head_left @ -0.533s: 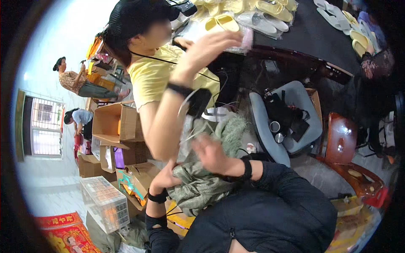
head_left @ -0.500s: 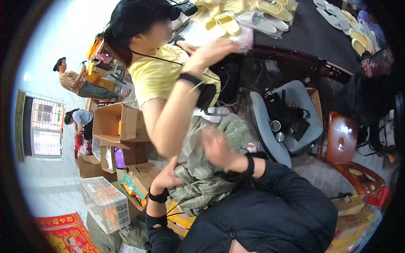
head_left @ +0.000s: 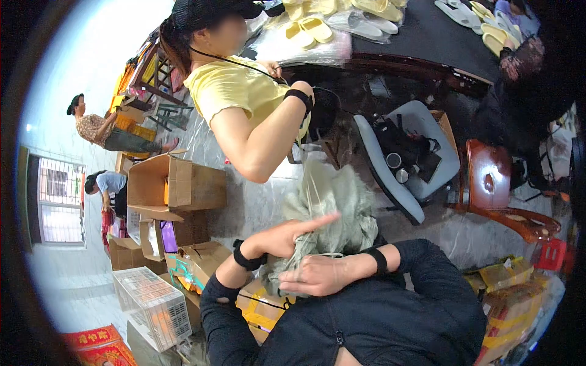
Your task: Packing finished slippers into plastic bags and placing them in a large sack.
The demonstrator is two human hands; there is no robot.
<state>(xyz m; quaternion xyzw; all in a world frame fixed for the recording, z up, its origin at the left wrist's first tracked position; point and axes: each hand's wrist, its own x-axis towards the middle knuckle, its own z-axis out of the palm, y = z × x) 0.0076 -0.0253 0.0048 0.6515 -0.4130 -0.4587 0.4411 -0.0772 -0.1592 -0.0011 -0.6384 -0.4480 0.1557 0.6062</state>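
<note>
Left hand (head_left: 278, 240): one finger is extended across the grey-green sack (head_left: 345, 204), the others are bent against the cloth; whether it is gripped cannot be told. Right hand (head_left: 323, 274): fingers are curled at the sack's near edge; a firm grasp cannot be confirmed. Sack: bunched in front of the dark jacket (head_left: 390, 311). Beyond: a blue-grey chair (head_left: 434, 131) is placed to the right; yellow slippers (head_left: 310, 32) are set on the dark counter (head_left: 421, 46).
</note>
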